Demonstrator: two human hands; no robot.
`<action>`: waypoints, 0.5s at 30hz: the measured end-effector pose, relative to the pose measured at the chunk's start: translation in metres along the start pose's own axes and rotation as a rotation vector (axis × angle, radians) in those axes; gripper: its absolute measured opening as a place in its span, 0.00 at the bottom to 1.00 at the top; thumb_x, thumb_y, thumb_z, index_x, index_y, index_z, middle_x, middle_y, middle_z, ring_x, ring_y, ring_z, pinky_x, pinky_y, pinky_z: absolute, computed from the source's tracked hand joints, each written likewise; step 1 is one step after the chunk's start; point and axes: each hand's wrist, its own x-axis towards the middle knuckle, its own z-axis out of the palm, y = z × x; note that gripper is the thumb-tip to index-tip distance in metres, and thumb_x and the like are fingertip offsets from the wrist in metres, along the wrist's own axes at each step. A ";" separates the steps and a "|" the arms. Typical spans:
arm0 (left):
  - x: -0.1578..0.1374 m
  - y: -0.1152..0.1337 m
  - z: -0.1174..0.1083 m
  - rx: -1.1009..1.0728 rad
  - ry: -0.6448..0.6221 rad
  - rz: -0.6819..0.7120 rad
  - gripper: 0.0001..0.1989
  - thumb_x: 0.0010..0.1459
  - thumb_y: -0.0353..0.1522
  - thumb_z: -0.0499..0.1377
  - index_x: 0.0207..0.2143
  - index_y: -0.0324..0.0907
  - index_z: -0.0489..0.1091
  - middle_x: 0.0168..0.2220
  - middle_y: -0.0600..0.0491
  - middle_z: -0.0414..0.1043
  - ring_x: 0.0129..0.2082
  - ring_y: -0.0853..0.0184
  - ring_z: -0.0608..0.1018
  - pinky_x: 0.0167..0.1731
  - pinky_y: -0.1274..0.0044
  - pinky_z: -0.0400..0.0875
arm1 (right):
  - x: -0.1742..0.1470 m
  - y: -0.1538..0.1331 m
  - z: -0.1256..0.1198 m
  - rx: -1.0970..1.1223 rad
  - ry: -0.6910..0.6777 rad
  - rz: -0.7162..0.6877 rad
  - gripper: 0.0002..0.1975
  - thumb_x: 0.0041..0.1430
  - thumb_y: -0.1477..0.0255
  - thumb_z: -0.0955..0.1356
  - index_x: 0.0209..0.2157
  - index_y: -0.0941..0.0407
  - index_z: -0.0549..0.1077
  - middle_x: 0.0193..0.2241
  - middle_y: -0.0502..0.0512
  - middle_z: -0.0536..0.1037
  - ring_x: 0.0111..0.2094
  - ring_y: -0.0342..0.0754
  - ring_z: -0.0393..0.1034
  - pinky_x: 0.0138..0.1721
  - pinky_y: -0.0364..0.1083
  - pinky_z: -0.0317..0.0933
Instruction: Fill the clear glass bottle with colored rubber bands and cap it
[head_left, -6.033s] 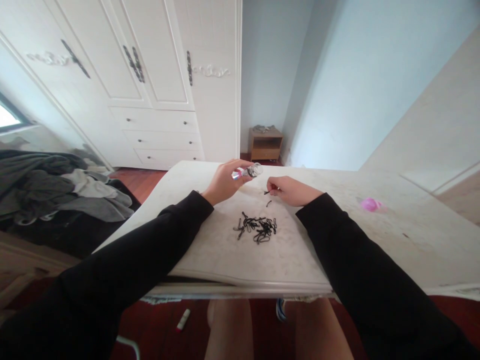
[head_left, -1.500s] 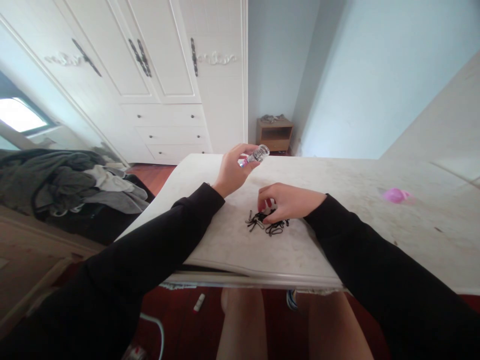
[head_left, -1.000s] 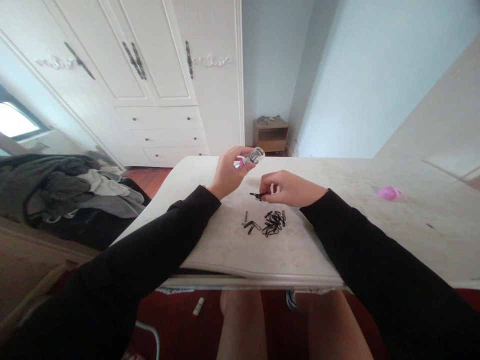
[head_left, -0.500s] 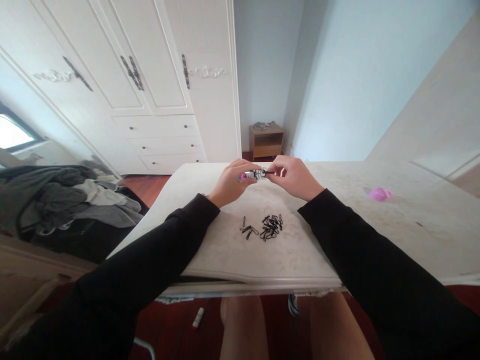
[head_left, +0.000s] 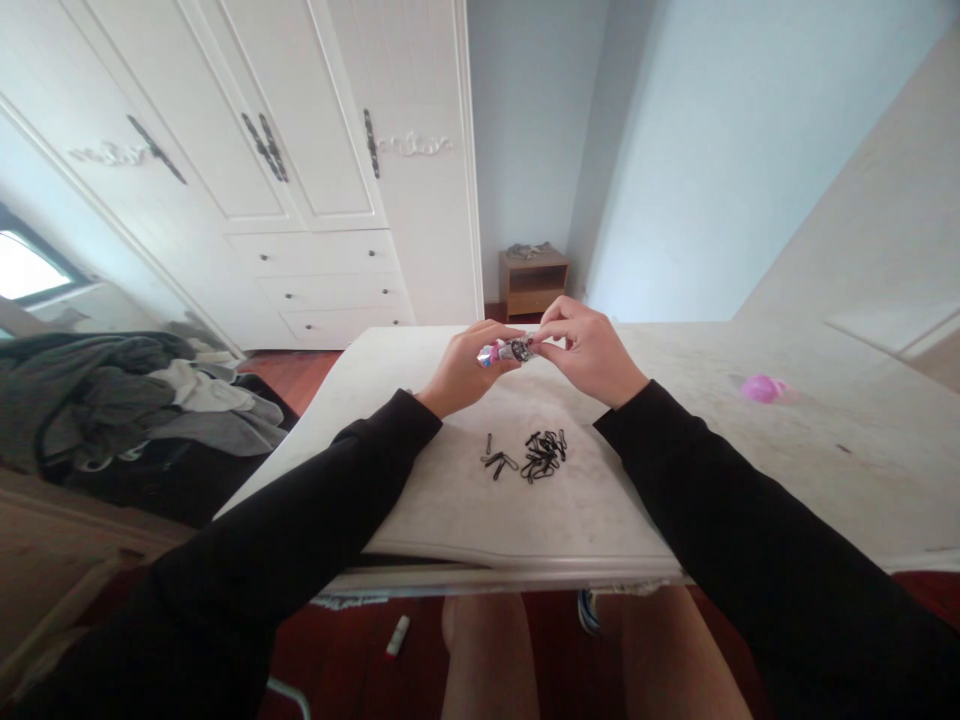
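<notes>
Above the far edge of the white table (head_left: 420, 520), my left hand (head_left: 465, 368) is closed around a small clear packet (head_left: 510, 350) with a pink and blue end. Dark pieces show inside the packet towards its right end. My right hand (head_left: 589, 350) touches that end with thumb and forefinger brought together; a small dark bit shows at the fingertips, too small to make out. Nearer me on the table lies a pile of black hair clips (head_left: 544, 456), with several more black clips (head_left: 499, 462) loosely scattered just left of it.
A pink object (head_left: 761, 389) lies on the table to the right. Heaped clothes (head_left: 150, 400) are at the left. A white wardrobe (head_left: 315, 200) and a small wooden cabinet (head_left: 533, 283) stand beyond the table. A white tube (head_left: 397, 637) lies on the floor near my legs.
The black clip that stuck out between my right fingers and the packet no longer shows clearly. My right fingers have moved slightly left and up against the packet's end.
</notes>
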 end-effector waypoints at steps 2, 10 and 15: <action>0.000 -0.001 0.000 -0.014 0.006 -0.011 0.15 0.59 0.30 0.68 0.49 0.45 0.77 0.45 0.49 0.81 0.45 0.63 0.80 0.47 0.67 0.76 | 0.000 -0.001 0.000 -0.025 -0.007 -0.036 0.10 0.64 0.69 0.69 0.30 0.56 0.78 0.34 0.55 0.71 0.36 0.49 0.65 0.36 0.49 0.59; -0.002 -0.007 0.002 -0.060 0.040 -0.041 0.16 0.60 0.30 0.67 0.50 0.45 0.77 0.46 0.49 0.80 0.44 0.64 0.81 0.47 0.69 0.77 | -0.002 -0.009 -0.005 -0.046 0.084 -0.029 0.07 0.60 0.78 0.65 0.34 0.55 0.75 0.37 0.55 0.70 0.40 0.51 0.65 0.42 0.52 0.62; -0.001 -0.007 0.002 -0.071 0.060 -0.016 0.15 0.60 0.31 0.68 0.50 0.45 0.77 0.45 0.49 0.80 0.43 0.64 0.81 0.46 0.69 0.78 | -0.004 -0.007 -0.005 -0.163 -0.053 -0.126 0.11 0.66 0.74 0.64 0.32 0.54 0.77 0.42 0.58 0.71 0.47 0.55 0.63 0.54 0.58 0.61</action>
